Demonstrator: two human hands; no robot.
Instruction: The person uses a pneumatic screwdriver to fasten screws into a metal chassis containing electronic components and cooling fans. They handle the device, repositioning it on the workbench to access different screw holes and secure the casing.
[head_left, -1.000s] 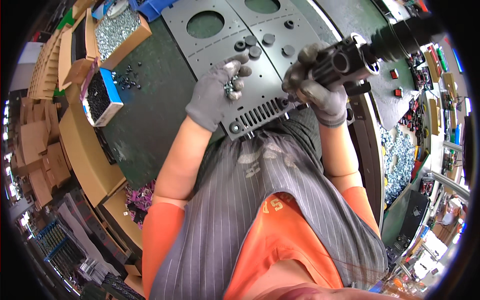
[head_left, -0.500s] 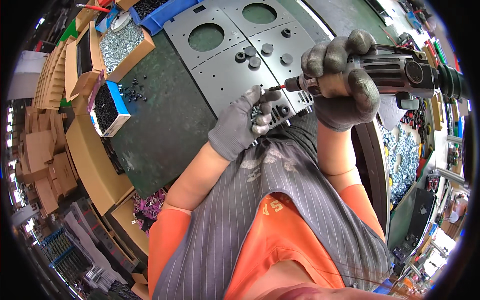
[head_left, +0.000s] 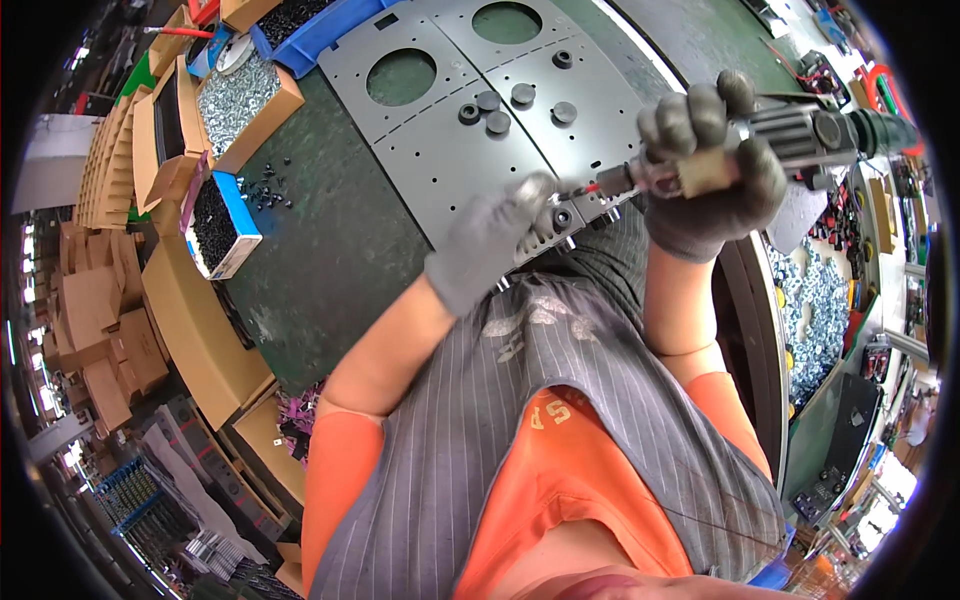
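My right hand (head_left: 725,205), in a dark grey glove, grips a power screwdriver (head_left: 795,137) whose tip points left. My left hand (head_left: 480,240), also gloved and smeared by motion, is closed with its fingertips near the bit (head_left: 583,190). Small metal screws show in its curled fingers a moment ago; now they are blurred. Both hands are over the near edge of a grey metal panel (head_left: 420,140) with two large round holes. Several black round caps (head_left: 523,93) lie on the panel. A black ring-shaped part (head_left: 563,217) sits near its front edge.
A dark green work surface (head_left: 310,290) lies under the panel. At left stand a carton of silvery screws (head_left: 288,108), a small box of black screws (head_left: 247,235) and loose dark screws (head_left: 265,190). A blue bin (head_left: 300,55) is behind. Metal parts (head_left: 805,320) are piled at right.
The screwdriver and my right hand have shifted slightly right and down. My left hand has moved a little down, its fingers staying near the bit. The panel appears slightly shifted left and up in view.
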